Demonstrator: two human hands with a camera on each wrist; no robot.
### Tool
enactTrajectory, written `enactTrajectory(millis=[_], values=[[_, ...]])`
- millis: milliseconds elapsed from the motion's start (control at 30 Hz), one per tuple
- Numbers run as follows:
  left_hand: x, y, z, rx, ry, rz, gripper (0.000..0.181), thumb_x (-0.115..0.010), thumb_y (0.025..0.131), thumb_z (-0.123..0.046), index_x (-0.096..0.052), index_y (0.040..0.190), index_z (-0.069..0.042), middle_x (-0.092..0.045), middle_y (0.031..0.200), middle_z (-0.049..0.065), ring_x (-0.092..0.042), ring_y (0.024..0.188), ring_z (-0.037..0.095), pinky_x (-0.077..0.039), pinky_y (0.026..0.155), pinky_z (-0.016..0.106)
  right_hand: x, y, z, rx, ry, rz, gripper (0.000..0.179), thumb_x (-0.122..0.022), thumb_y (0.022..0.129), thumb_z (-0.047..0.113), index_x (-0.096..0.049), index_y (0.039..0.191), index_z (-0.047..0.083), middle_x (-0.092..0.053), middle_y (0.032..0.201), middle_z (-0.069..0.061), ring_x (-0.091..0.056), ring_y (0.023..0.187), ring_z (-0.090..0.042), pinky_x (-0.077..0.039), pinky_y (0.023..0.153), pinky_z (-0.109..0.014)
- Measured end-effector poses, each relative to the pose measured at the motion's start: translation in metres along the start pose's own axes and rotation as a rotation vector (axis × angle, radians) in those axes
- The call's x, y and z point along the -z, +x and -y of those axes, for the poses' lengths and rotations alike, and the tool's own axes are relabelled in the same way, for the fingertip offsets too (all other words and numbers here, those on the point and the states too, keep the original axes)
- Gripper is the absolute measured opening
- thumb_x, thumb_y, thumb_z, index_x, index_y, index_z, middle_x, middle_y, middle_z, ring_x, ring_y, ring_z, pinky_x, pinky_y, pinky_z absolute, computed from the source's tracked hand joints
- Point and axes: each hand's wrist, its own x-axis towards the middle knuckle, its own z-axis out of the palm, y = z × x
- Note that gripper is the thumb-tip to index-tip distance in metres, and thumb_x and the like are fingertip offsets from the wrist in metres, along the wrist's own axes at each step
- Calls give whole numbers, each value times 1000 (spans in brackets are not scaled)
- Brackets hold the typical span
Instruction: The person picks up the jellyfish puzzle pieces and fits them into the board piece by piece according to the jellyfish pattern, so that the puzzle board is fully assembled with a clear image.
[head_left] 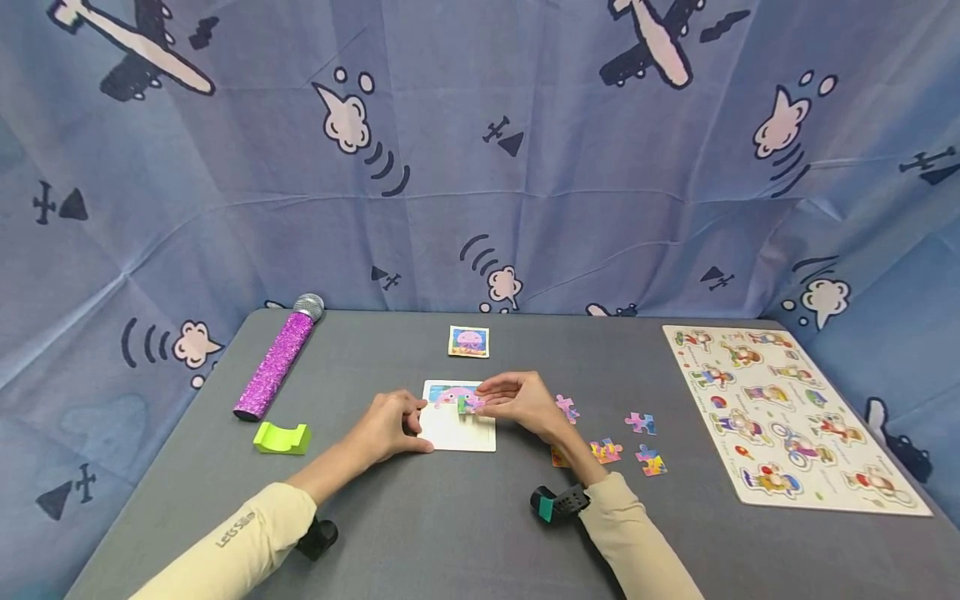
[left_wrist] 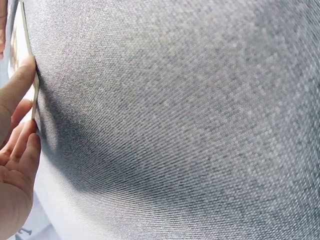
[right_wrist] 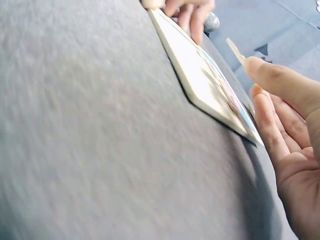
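A white puzzle board [head_left: 457,435] lies flat on the table, with part of a pink picture along its upper side. My left hand [head_left: 392,423] holds the board's left edge, thumb near the lower corner and fingers farther up. Between the thumb and fingers of my right hand [head_left: 525,407] is a small jigsaw piece [head_left: 467,405], green, pink and purple, pinched above the board. The right wrist view shows this jigsaw piece [right_wrist: 235,50] edge-on, raised clear of the board [right_wrist: 192,75]. In the left wrist view, the left fingertips [left_wrist: 31,127] touch the board's edge.
Loose jigsaw pieces [head_left: 651,461] lie right of the board, some partly behind the right forearm. A small picture card [head_left: 468,342] is behind the board. At left are a purple glitter microphone [head_left: 277,362] and a lime-green block [head_left: 282,438]; a large picture board [head_left: 787,417] lies at right.
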Motion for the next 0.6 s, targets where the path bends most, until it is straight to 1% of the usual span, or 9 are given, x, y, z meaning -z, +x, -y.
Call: enactTrajectory(millis=[233,467,600], values=[[-1,1,-1,25,5,4,37,-90,62,-14,-53,61,-7,-68,100,15,-64,97,31,-46,71,30,-19,5,-1,-10,-16,-24,32,-80,72,-4,-68,101,-10,-70,97,-21,-70,81,-18,-54,74,-30],[-2,2,0,35,-7,-6,36,-91,61,-14,-56,61,-7,-67,96,12,-64,98,32,-50,78,39,-34,7,-2,45,-52,-76,28,-80,72,-5,-69,97,-11,-70,95,-23,-71,81,-26,-54,71,-29],[-2,2,0,38,4,-8,37,-91,61,-15,-55,61,-8,-68,98,13,-65,98,31,-50,79,39,-40,9,-3,91,-111,-114,25,-80,72,-4,-70,95,-9,-71,92,-21,-71,79,-25,-54,69,-27]])
